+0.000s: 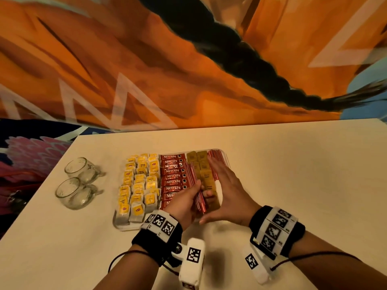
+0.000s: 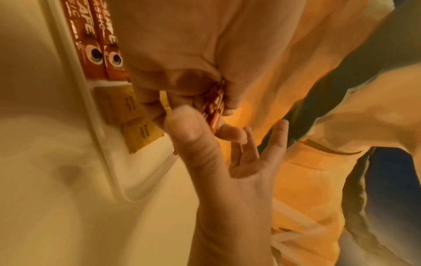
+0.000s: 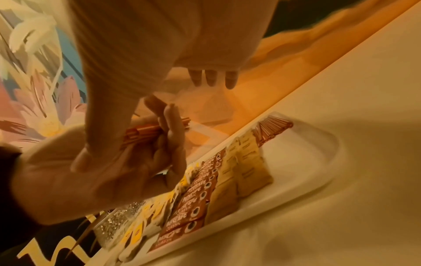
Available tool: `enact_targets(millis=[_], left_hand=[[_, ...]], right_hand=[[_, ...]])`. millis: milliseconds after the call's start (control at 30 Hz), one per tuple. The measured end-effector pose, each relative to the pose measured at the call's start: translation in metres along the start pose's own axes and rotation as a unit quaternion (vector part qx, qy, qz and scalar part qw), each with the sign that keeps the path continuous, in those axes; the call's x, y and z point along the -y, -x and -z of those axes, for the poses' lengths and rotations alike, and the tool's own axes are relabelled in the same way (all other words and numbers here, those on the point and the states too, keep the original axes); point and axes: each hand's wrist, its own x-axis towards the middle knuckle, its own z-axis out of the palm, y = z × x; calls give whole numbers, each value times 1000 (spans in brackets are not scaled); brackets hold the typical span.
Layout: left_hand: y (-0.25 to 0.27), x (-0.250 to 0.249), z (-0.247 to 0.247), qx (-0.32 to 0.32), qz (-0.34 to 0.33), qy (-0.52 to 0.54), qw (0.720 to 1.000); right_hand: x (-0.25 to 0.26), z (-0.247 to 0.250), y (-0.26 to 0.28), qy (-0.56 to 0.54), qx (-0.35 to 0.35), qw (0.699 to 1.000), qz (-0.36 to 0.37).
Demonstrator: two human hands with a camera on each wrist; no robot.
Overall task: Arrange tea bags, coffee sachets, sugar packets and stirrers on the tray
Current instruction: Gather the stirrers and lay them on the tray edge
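A white tray (image 1: 225,156) on the table holds rows of yellow tea bags (image 1: 139,185), red coffee sachets (image 1: 173,176), brown sugar packets (image 1: 202,164) and red-and-white stirrers (image 1: 217,156) at its far right. My left hand (image 1: 194,192) grips a bundle of stirrers (image 1: 200,200) over the tray's near middle; the left wrist view shows the bundle (image 2: 215,108) in its curled fingers. My right hand (image 1: 222,181) is open beside it, fingers straight above the sugar packets, thumb against the bundle. The right wrist view shows the held stirrers (image 3: 145,131) and the tray's bare right part (image 3: 318,162).
Two empty glass cups (image 1: 82,169) (image 1: 73,192) stand on the table left of the tray. The table's far edge meets orange patterned fabric (image 1: 188,80). A dark floral cloth (image 1: 31,155) lies beyond the left edge.
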Motion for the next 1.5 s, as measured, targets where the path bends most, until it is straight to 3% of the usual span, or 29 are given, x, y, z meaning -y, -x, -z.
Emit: enact_targets(millis=[433, 567, 733, 900, 1033, 1200, 1300, 1433, 1500], left_hand=[[7, -13, 3, 8, 1, -7, 1000], [8, -19, 3, 10, -1, 22, 1000], [6, -17, 10, 27, 10, 10, 1000], [10, -11, 8, 40, 19, -21, 999], [11, -9, 16, 50, 26, -42, 998], [19, 1, 26, 136, 75, -108, 982], [22, 5, 25, 175, 80, -132, 972], [23, 6, 20, 177, 82, -147, 970], [23, 7, 22, 182, 83, -142, 969]], right_hand=[[10, -6, -27, 12, -51, 999, 9], [12, -9, -26, 17, -21, 1000, 15], [7, -10, -28, 11, -52, 999, -3], [6, -7, -26, 28, -37, 999, 0], [4, 1, -27, -82, 16, 996, -8], [11, 23, -40, -294, -1, 951, -96], [14, 32, -49, -313, -5, 943, -115], [9, 17, -45, -271, 74, 953, -110], [5, 12, -45, -281, 80, 951, -101]])
